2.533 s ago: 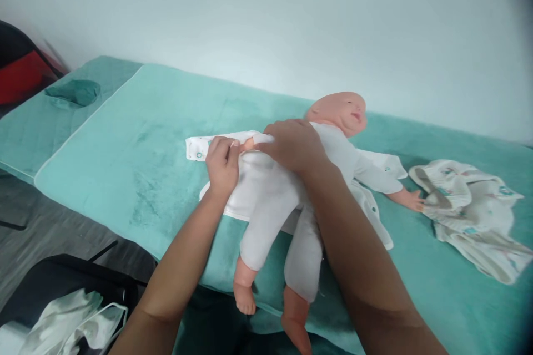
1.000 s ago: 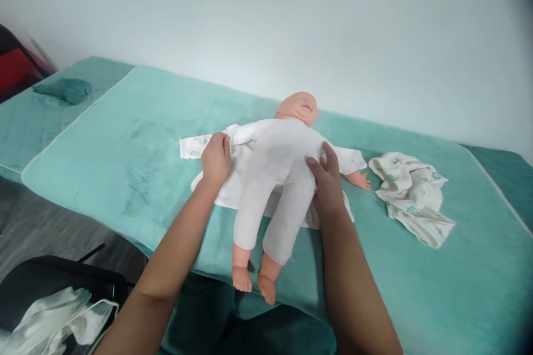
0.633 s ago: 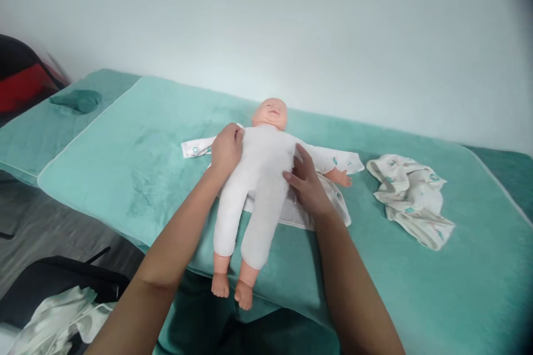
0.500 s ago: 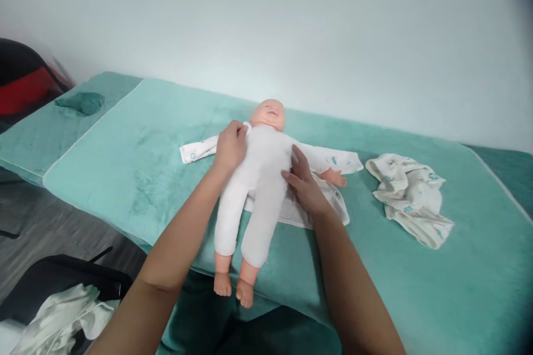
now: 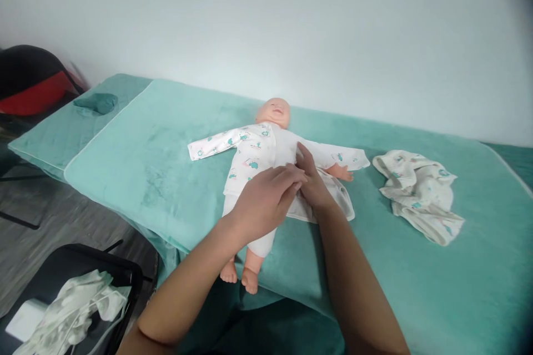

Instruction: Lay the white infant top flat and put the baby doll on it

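Note:
A baby doll [image 5: 275, 112] in a white body suit lies on its back on a teal towel [image 5: 145, 166]. A white printed shirt [image 5: 249, 156] is under it, with one sleeve on the doll's arm and one front panel folded across its chest. My left hand [image 5: 266, 199] lies on the doll's belly, fingers stretched out towards the shirt's open side. My right hand [image 5: 313, 182] rests flat against the doll's side, fingers extended, on the spread-out other panel. The doll's bare hand [image 5: 343, 172] sticks out of the far sleeve.
A crumpled printed garment [image 5: 420, 195] lies on the towel to the right. A small dark teal cloth [image 5: 96, 102] sits at the far left of the bed. A black bin [image 5: 120, 272] holding white cloths stands on the floor at lower left. A red and black chair [image 5: 33, 82] stands at left.
The shirt's left panel has been folded over the doll's chest. My left hand has moved from the doll's shoulder down across its belly. My right hand has stayed at the doll's side.

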Demonstrator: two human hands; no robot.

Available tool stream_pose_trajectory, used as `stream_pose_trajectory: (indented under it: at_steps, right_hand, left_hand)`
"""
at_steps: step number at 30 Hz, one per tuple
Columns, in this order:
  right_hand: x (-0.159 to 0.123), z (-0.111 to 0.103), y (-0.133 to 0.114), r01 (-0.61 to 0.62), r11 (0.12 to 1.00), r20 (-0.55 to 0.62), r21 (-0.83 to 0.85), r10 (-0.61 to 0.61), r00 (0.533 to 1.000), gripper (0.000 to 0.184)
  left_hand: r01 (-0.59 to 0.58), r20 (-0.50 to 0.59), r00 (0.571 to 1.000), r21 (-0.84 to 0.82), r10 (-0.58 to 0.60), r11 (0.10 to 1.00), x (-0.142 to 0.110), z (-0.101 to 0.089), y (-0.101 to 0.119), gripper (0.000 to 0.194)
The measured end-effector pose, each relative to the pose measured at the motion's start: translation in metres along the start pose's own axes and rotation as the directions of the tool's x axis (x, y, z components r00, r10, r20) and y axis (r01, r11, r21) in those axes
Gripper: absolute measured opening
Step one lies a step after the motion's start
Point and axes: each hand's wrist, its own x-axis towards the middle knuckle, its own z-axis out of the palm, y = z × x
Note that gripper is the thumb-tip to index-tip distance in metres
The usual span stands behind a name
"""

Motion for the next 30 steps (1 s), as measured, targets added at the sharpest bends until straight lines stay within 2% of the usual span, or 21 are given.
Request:
stream_pose_trajectory:
  at_steps: [2,4,7,9,12,16,19,20,22,23,25,28,30]
  right_hand:
    - [0.001,0.001,0.003,0.017,0.999,0.003,0.045,-0.017,1.000,0.086]
    - [0.002,0.003,0.006,0.044,0.995,0.008,0.087,-0.045,0.999,0.084]
    - [0.003,0.003,0.008,0.047,0.994,0.011,0.094,-0.048,0.999,0.084]
    - [0.003,0.002,0.009,0.037,0.995,0.012,0.088,-0.038,0.999,0.084]
    - [0.003,0.001,0.010,0.028,0.996,0.019,0.082,-0.030,0.999,0.085]
    - [0.003,0.001,0.010,0.005,0.997,0.012,0.071,-0.006,1.000,0.085]
    - [0.002,0.001,0.010,0.001,0.995,0.001,0.095,-0.001,1.000,0.083]
    - [0.002,0.002,0.009,0.003,0.995,-0.002,0.104,-0.002,1.000,0.083]
    - [0.002,0.002,0.009,0.003,0.994,-0.007,0.109,-0.002,1.000,0.083]
    - [0.002,0.002,0.008,0.003,0.995,-0.010,0.104,-0.001,1.000,0.082]
    - [0.002,0.002,0.008,0.004,0.996,-0.016,0.084,-0.002,1.000,0.081]
    - [0.002,0.002,0.008,0.010,0.997,-0.016,0.076,-0.009,1.000,0.081]
    - [0.001,0.001,0.008,0.014,0.996,-0.009,0.090,-0.013,1.000,0.082]
  left_hand:
    - [-0.022,-0.124,0.992,-0.007,0.020,1.000,-0.011,0.002,-0.007,0.020]
    - [0.004,-0.256,0.967,0.014,0.000,1.000,-0.024,0.003,-0.018,0.020]
    - [0.121,-0.405,0.911,0.092,-0.074,0.988,-0.046,0.000,-0.038,0.020]
    - [0.236,-0.456,0.877,0.137,-0.150,0.962,-0.060,-0.001,-0.049,0.018]
    - [0.356,-0.470,0.845,0.141,-0.254,0.924,-0.075,0.001,-0.056,0.014]
    - [0.371,-0.423,0.850,0.060,-0.313,0.927,-0.083,0.003,-0.057,0.024]
    - [0.402,-0.402,0.839,0.003,-0.367,0.916,-0.079,-0.011,-0.073,0.027]
    - [0.413,-0.417,0.835,0.041,-0.360,0.910,-0.076,-0.019,-0.083,0.025]
    - [0.417,-0.447,0.848,0.229,-0.285,0.880,-0.067,-0.038,-0.109,0.021]
    - [0.429,-0.437,0.860,0.340,-0.264,0.837,-0.062,-0.047,-0.123,0.029]
    - [0.473,-0.397,0.869,0.495,-0.294,0.729,-0.051,-0.064,-0.148,0.049]
    - [0.475,-0.348,0.879,0.595,-0.326,0.648,-0.036,-0.080,-0.173,0.054]
    - [0.466,-0.325,0.885,0.592,-0.334,0.657,-0.029,-0.086,-0.185,0.048]
